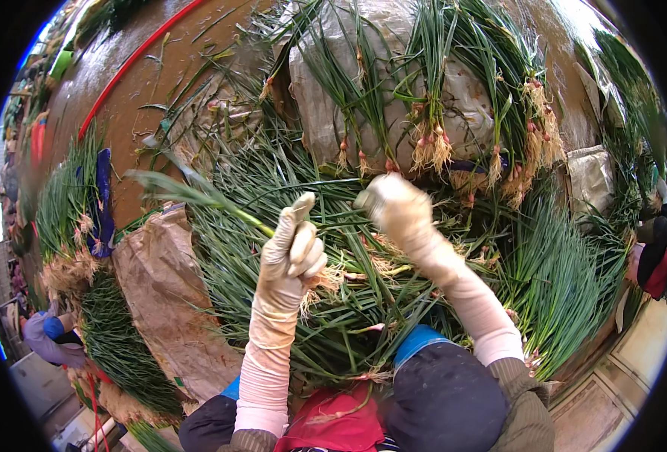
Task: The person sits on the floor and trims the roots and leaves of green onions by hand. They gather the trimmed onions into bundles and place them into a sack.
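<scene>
My left hand (294, 246), in a pale glove, is closed around a green onion stalk (248, 217). The stalk's leaves point to the upper left, and pale roots hang below the fist. My right hand (398, 206), gloved too, is blurred with its fingers curled; whether anything is in it does not show. Under both hands spreads a heap of green onions (243, 243) with leaves and roots tangled. Just beyond the right hand, bunches of onions (432, 101) with reddish bulbs lie over a pale sack-covered mound (322, 85).
A thick sheaf of green onions (565, 282) lies to the right. A worn woven sack (164, 294) is spread on the left, near another onion pile (116, 333) and a person (56, 336). A red hose (135, 56) crosses the wet floor (198, 56). Another person's leg (655, 254) shows at far right.
</scene>
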Available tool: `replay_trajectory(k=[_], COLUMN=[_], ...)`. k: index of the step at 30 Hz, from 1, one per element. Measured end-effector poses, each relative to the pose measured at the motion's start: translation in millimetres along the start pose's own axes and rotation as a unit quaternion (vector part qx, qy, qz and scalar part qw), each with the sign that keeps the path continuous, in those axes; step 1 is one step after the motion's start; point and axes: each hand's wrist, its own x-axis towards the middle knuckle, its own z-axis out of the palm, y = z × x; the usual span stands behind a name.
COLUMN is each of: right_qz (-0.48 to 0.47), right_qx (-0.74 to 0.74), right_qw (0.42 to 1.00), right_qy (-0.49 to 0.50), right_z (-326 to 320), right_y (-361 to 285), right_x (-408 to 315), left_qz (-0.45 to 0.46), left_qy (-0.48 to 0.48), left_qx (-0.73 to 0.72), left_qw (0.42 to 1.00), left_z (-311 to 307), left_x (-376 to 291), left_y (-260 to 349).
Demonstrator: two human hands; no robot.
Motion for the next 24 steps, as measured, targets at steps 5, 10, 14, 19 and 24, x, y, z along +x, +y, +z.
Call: replay_trajectory(k=[5,10,14,19,24], right_qz=[0.179,0.266,0.284,0.087,0.334], right_qx=[-0.244,0.376,0.380,0.068,0.512], right_qw=[0.950,0.873,0.865,0.990,0.791], right_qy=[-0.077,-0.165,-0.166,-0.083,-0.023], right_z=[33.0,15.5,1.6,6.8,25.4], right_y=[71.0,56.4,18.9,13.9,45.3], right_x=[68.3,50.0,8.5,-21.6,-22.5], left_qz=[-0.048,0.004,0.003,-0.048,-0.077], left_qy=[0.181,0.301,0.268,0.246,0.242], left_qx=[0.138,0.292,0.283,0.221,0.219], left_qw=[0.973,0.908,0.921,0.942,0.942], left_z=[-29.2,-44.7,-41.6,-45.5,-56.4], left_x=[18.1,44.1,48.2,36.4,23.6], left_y=[-40.3,-67.3,-81.1,-91.6,-90.6])
